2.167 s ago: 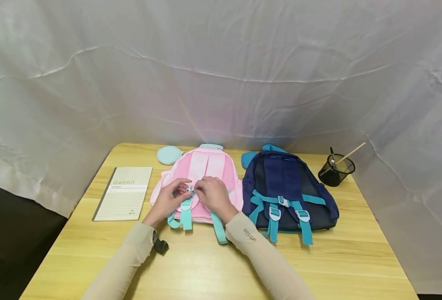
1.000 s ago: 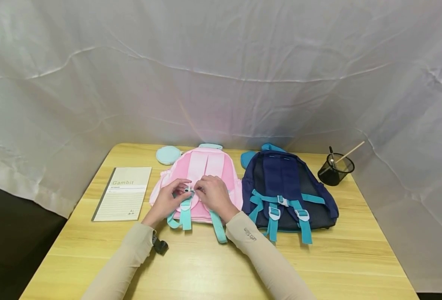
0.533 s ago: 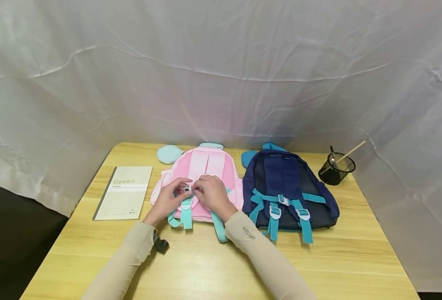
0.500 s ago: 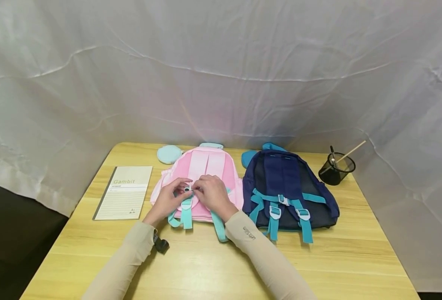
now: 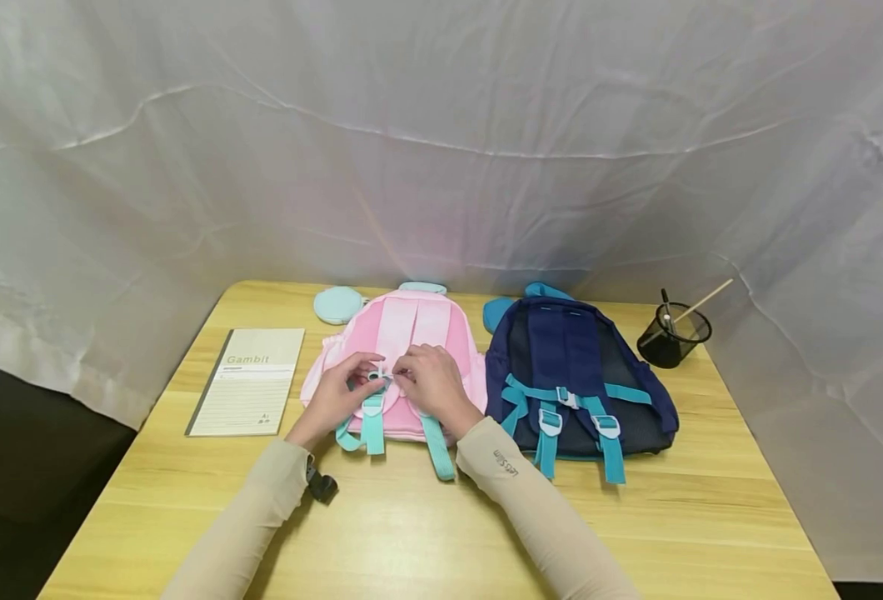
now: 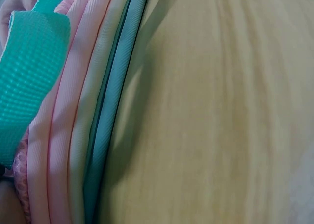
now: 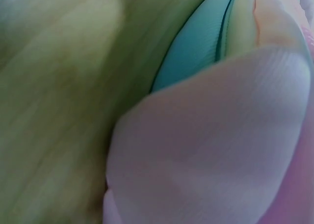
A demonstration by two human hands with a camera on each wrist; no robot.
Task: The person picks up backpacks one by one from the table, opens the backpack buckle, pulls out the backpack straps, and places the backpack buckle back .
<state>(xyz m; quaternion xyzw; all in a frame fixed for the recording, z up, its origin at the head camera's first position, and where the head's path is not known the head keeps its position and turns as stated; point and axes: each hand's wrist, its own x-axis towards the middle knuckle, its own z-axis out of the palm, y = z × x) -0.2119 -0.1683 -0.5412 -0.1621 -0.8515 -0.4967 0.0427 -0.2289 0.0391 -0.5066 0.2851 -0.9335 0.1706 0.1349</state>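
Your left hand (image 5: 332, 400), fingers curved, and your right hand (image 5: 437, 383), knuckles up, pinch a white plastic buckle (image 5: 382, 372) on the soft pink backpack (image 5: 400, 327). On wooden table (image 5: 404, 533): flat paper notebook (image 5: 246, 383); that backpack, woven turquoise straps (image 5: 371, 432); navy fabric backpack (image 5: 565, 354); round wire-mesh cup (image 5: 659, 350).
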